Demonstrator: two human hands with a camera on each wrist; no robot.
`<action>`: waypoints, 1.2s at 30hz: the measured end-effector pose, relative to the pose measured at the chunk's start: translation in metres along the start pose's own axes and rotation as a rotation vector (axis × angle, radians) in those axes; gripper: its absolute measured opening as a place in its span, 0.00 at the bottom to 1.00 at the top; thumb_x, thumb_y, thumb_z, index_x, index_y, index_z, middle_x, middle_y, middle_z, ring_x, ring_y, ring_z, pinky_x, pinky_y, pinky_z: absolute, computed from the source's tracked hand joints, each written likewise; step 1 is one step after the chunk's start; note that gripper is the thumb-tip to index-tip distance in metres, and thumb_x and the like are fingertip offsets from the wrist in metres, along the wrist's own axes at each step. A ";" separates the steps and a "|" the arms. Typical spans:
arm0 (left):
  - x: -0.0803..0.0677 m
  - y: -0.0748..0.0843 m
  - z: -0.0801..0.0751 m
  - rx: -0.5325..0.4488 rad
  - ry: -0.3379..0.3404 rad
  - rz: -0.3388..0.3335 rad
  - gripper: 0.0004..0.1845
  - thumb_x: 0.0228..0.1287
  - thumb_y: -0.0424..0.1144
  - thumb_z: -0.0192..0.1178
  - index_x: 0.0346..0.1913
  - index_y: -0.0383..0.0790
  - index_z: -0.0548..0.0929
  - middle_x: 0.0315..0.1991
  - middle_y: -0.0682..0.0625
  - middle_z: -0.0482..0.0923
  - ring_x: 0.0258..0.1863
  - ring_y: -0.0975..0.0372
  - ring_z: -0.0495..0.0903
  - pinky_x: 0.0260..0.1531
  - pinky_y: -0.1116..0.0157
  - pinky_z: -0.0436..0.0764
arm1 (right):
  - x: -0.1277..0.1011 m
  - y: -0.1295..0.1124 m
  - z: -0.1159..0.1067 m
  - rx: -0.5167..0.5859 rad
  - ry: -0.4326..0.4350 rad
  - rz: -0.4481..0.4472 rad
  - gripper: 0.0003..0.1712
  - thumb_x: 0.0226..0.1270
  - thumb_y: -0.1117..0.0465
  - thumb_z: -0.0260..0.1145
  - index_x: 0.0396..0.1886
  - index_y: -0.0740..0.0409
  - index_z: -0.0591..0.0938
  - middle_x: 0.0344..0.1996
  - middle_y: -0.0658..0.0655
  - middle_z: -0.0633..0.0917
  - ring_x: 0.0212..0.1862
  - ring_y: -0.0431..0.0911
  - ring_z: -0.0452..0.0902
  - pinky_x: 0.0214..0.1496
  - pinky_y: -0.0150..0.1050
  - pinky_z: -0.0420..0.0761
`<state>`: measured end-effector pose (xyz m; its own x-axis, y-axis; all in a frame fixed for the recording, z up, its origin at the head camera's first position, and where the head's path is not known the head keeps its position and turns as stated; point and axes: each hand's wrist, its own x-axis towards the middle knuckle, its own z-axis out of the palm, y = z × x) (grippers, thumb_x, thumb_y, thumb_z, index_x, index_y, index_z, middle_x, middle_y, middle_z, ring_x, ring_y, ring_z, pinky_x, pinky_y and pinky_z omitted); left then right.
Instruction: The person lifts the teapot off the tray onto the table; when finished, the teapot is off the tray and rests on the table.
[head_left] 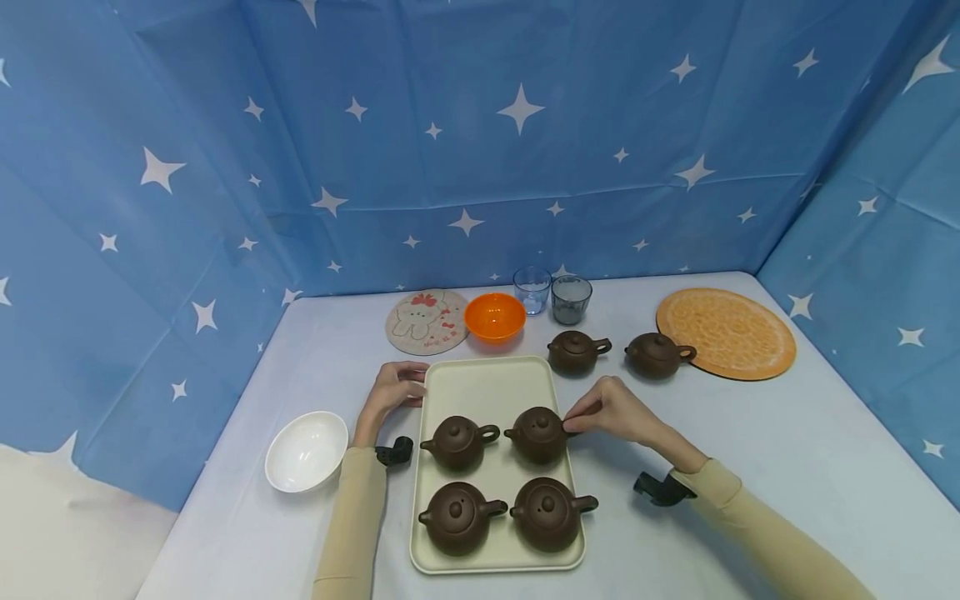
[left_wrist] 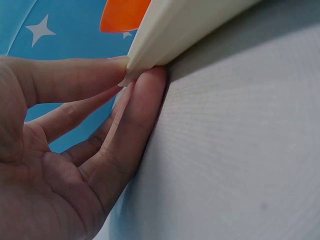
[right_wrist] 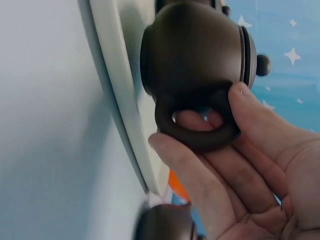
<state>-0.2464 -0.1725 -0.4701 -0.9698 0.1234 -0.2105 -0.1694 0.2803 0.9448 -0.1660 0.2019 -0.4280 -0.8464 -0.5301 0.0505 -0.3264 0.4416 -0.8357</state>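
Spreading beneath everything, the flat white table (head_left: 675,550) bears a cream, rectangular, low-rimmed tray (head_left: 487,382), whose left edge the left hand (head_left: 392,387) pinches between thumb and fingers, probably to steady it. Two large, round, dark-brown, matte teapots (head_left: 457,525) occupy its near end, with two slightly smaller matching ones (head_left: 454,448) behind; all four handles face right, convenient for the right hand (head_left: 617,412). That hand grips the rear-right teapot (head_left: 538,440) by its loop handle (right_wrist: 202,142), fingers closed round it, likely to control tilt; whether its base touches the tray cannot be told. Two even smaller brown teapots (head_left: 573,357) stand beyond the far-right corner.
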 end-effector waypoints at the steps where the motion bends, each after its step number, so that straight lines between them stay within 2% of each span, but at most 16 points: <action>1: -0.001 0.000 0.001 0.001 0.004 0.001 0.28 0.46 0.19 0.58 0.56 0.25 0.77 0.45 0.33 0.78 0.28 0.60 0.82 0.28 0.63 0.88 | -0.001 0.001 -0.003 0.002 0.001 -0.003 0.06 0.53 0.65 0.73 0.31 0.63 0.89 0.27 0.55 0.89 0.30 0.39 0.84 0.29 0.30 0.82; 10: -0.001 0.000 0.001 0.005 0.014 0.016 0.28 0.45 0.18 0.58 0.56 0.24 0.77 0.42 0.34 0.79 0.28 0.60 0.81 0.27 0.63 0.88 | -0.019 0.014 -0.045 -0.007 0.003 0.025 0.08 0.56 0.63 0.72 0.34 0.63 0.89 0.30 0.55 0.89 0.33 0.40 0.85 0.35 0.32 0.85; 17: -0.001 0.000 0.000 -0.002 0.007 0.014 0.27 0.47 0.18 0.58 0.56 0.23 0.76 0.42 0.34 0.79 0.27 0.61 0.81 0.27 0.64 0.88 | -0.040 0.028 -0.080 -0.010 0.003 -0.009 0.08 0.58 0.67 0.70 0.36 0.67 0.88 0.31 0.59 0.88 0.33 0.43 0.86 0.34 0.33 0.86; 20: -0.007 0.009 0.000 -0.011 -0.013 0.007 0.28 0.47 0.18 0.57 0.57 0.22 0.75 0.43 0.31 0.78 0.27 0.60 0.81 0.29 0.61 0.88 | -0.050 0.035 -0.094 -0.036 0.006 0.009 0.08 0.58 0.67 0.70 0.36 0.67 0.88 0.31 0.58 0.89 0.33 0.43 0.86 0.34 0.33 0.86; 23: -0.007 0.010 0.000 -0.014 -0.015 0.009 0.27 0.46 0.18 0.57 0.56 0.22 0.75 0.42 0.32 0.78 0.27 0.61 0.80 0.28 0.62 0.88 | -0.059 0.045 -0.106 -0.044 0.007 0.006 0.08 0.58 0.68 0.69 0.36 0.69 0.87 0.31 0.57 0.89 0.33 0.45 0.86 0.34 0.34 0.86; 27: -0.001 0.000 0.001 -0.007 0.009 0.012 0.27 0.45 0.18 0.58 0.55 0.24 0.77 0.40 0.36 0.79 0.28 0.61 0.81 0.27 0.64 0.88 | -0.071 0.059 -0.120 -0.047 0.000 -0.026 0.07 0.58 0.71 0.68 0.36 0.70 0.87 0.30 0.56 0.89 0.32 0.44 0.86 0.33 0.33 0.86; 36: -0.003 0.002 0.001 -0.009 -0.006 0.020 0.28 0.47 0.18 0.57 0.57 0.23 0.75 0.43 0.32 0.78 0.27 0.61 0.81 0.27 0.63 0.88 | -0.088 0.080 -0.140 -0.071 0.006 -0.014 0.06 0.58 0.72 0.67 0.35 0.69 0.87 0.30 0.52 0.89 0.32 0.42 0.85 0.29 0.34 0.85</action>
<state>-0.2436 -0.1718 -0.4681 -0.9720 0.1343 -0.1930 -0.1516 0.2695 0.9510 -0.1762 0.3851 -0.4233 -0.8443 -0.5319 0.0652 -0.3666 0.4846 -0.7942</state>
